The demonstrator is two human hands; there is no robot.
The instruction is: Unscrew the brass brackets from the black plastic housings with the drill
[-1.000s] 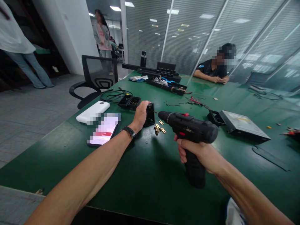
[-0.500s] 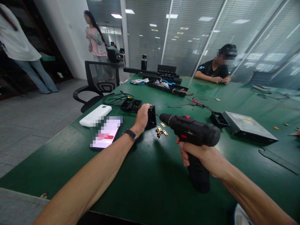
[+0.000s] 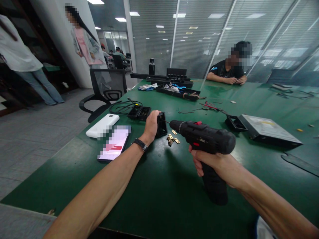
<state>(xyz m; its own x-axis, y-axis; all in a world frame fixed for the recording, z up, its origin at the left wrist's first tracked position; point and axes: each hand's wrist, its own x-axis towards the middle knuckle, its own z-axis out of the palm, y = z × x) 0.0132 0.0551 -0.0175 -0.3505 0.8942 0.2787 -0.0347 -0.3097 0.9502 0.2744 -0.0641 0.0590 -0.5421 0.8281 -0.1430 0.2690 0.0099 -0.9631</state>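
My left hand (image 3: 151, 125) is closed around a small black plastic box (image 3: 162, 124), tipped on its side with its open face turned right. In my right hand (image 3: 211, 161) is a black cordless drill (image 3: 203, 134) with red accents, gripped by the handle. Its bit points left into or just before the box's open face; whether it touches anything inside I cannot tell. Below the box, on the green table (image 3: 159, 192), lie small brass plates (image 3: 176, 140) beside a little heap of screws (image 3: 170, 142). My left thumb and fingertips are partly hidden behind the box.
Left of my hand lie a phone (image 3: 115, 146) and a white power bank (image 3: 102, 125). More black boxes (image 3: 139, 112) stand behind it, near a coiled cable. At right, a small black box (image 3: 235, 123) touches a flat metal-topped unit (image 3: 270, 129). A person (image 3: 228, 68) sits across the table.
The view has shifted slightly, while both hands, box and drill keep nearly the same positions relative to each other. The walking person in the background has moved left.
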